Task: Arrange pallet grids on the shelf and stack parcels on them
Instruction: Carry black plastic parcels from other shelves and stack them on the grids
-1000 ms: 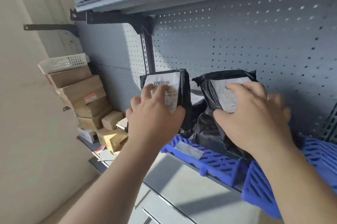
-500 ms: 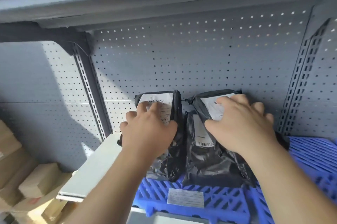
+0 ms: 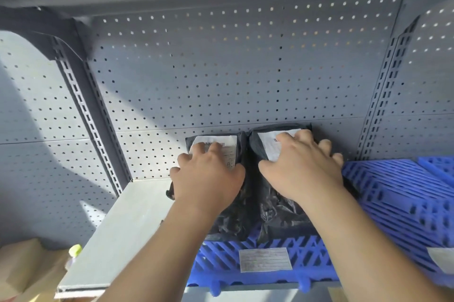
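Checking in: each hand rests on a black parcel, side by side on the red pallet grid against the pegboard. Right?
No. The head view shows the pallet grid is blue, not red. Otherwise right: left hand on the left parcel, right hand on the right parcel, side by side against the pegboard.

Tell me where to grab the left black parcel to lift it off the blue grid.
Probably by its upper end, from the front and left. The left parcel leans back against the pegboard, so that labelled end is exposed, and its left edge faces bare shelf, while the right parcel crowds the other side. The left hand lies on it there.
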Motion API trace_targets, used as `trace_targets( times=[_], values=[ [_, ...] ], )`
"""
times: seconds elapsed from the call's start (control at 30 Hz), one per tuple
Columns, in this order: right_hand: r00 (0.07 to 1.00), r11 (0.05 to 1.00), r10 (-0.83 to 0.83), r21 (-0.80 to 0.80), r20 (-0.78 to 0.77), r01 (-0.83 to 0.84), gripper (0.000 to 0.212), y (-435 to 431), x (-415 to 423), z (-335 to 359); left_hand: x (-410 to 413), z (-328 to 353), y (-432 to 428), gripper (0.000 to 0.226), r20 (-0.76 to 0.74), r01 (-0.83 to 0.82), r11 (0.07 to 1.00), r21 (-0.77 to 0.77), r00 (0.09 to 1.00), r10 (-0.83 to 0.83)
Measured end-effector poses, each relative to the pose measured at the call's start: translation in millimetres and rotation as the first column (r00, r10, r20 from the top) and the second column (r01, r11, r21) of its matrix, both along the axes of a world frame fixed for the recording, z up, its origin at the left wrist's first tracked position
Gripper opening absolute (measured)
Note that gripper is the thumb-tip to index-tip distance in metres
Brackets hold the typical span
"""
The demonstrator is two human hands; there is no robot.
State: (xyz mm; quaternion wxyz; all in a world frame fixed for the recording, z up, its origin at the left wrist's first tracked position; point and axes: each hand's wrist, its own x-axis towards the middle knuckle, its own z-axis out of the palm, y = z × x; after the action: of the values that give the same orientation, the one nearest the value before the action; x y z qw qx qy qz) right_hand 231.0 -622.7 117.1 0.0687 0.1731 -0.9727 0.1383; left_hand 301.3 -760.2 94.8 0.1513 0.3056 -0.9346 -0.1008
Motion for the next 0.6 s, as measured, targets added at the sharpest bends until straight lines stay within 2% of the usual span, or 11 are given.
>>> trace_targets(
  times=[0.37, 0.6],
  values=[
    [0.998, 1.0, -0.027, 0.004, 0.061, 0.027, 0.077, -8.0, -2.0, -6.1, -8.9, -13.9, -9.0, 0.07, 0.037, 0.061, 0.997, 0.047, 0.997, -0.062],
    [0.997, 0.998, -0.069, 0.007, 0.032, 0.069, 0.072, -10.9, -2.3, 2.7, -6.2, -21.8, -17.5, 0.068, -0.065, 0.139, 0.989, 0.046, 0.989, -0.136]
  ],
)
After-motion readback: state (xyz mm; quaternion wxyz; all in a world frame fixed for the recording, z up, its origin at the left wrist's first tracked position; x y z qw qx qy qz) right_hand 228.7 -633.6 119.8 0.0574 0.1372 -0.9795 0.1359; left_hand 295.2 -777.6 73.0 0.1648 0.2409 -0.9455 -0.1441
